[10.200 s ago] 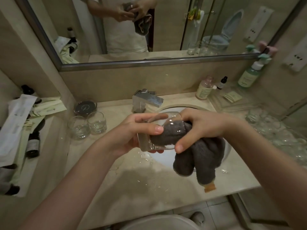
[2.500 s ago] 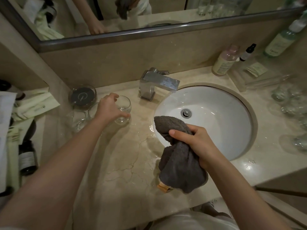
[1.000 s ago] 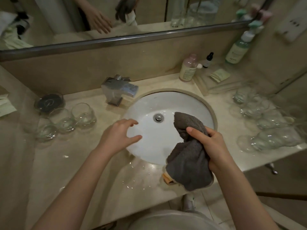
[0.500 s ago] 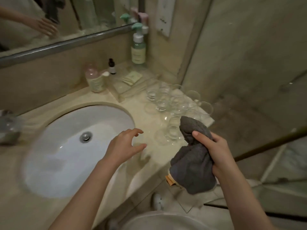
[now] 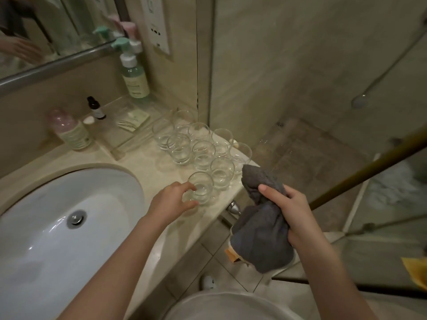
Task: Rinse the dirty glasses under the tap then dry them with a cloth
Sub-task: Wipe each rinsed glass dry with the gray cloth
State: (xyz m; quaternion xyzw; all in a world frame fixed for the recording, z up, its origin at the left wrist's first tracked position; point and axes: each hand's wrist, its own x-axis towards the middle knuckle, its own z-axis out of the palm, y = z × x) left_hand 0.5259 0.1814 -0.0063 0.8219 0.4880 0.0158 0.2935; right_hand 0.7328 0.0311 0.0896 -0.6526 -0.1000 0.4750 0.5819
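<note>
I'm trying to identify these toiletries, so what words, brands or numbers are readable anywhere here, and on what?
No text can be read.
Green pump bottle: dark print on its label, too blurred to read.
Pink-capped bottle: label print too small to read.
Small dark dropper bottle: white label, illegible.
Sachets in the clear tray: markings blurred.
Wall socket panel: no legible marking.

Clear glossy glass tumblers (image 5: 200, 190), matt grey terry cloth (image 5: 261, 229), polished marble counter (image 5: 147, 172)
</note>
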